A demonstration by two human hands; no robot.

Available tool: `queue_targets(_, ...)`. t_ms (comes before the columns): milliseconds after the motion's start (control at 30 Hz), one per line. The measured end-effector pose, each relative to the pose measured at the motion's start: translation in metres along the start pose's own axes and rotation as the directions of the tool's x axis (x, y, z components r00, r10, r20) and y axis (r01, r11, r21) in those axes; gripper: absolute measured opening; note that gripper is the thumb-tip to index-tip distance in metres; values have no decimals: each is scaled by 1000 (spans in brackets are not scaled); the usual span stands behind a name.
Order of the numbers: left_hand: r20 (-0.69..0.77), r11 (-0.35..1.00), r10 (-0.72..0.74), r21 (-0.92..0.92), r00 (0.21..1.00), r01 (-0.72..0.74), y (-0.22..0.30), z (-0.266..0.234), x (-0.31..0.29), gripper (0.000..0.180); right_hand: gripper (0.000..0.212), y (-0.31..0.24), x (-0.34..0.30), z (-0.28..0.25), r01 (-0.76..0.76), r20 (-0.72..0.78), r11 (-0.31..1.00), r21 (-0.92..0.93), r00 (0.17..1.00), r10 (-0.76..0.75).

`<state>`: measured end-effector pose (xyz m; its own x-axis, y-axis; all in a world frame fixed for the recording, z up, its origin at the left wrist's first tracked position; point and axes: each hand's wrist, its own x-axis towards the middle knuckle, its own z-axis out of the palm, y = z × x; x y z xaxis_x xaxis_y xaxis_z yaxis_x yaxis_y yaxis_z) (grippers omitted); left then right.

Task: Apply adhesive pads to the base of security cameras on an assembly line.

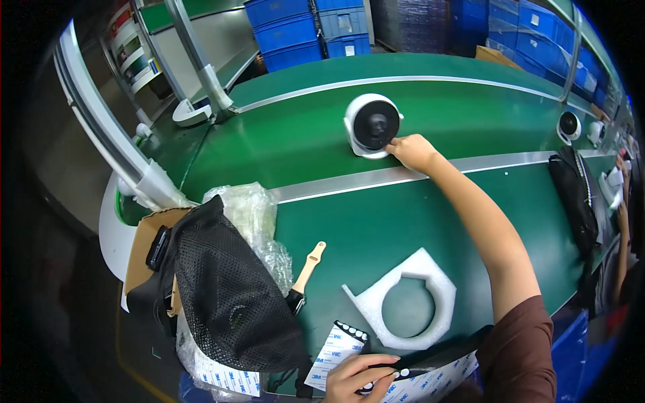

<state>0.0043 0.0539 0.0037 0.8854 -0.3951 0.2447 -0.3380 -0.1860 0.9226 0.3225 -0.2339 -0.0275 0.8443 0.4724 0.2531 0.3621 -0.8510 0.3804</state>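
A white security camera (374, 125) with a round black face stands upright on the green conveyor belt. Reaching far forward, my right hand (413, 152) has its fingers closed at the camera's lower right edge. At the near edge my left hand (357, 380) pinches a sheet with blue print (430, 384) along its black edge, which carries white round pads. Beside it lies a second such sheet (336, 354). Between my arms, a white foam ring (440, 295) rests on the table. A brush with a wooden handle (310, 267) lies left of the foam.
A black mesh bag (232, 289) drapes over a cardboard box (140, 250) at left, by bubble wrap (247, 211). More cameras (568, 126) stand far right on the belt. A black bag (575, 198) lies at right, near another person's arm (623, 235). Blue crates (285, 33) are stacked behind.
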Motion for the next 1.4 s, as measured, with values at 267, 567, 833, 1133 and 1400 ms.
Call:
queue_targets(267,-35,999,21,-24,999,-22,-5,8,-3,9,41,1,-34,-34,-225,239,965,136,953,189)
queue_targets(567,-80,986,108,137,991,-96,2,15,5,7,24,-84,-157,-164,55,71,770,636,989,-130)
queue_targets(833,-95,981,137,149,986,-122,4,15,11,7,20,-112,-232,-195,93,-72,552,829,996,-60)
queue_targets(1133,17,798,353,517,935,-310,25,32,22,10,10,-133,-253,-202,-65,-8,615,786,993,116)
queue_targets(1400,-30,926,233,313,972,-212,18,35,30,6,19,-109,-264,-202,-56,-38,548,835,987,158)
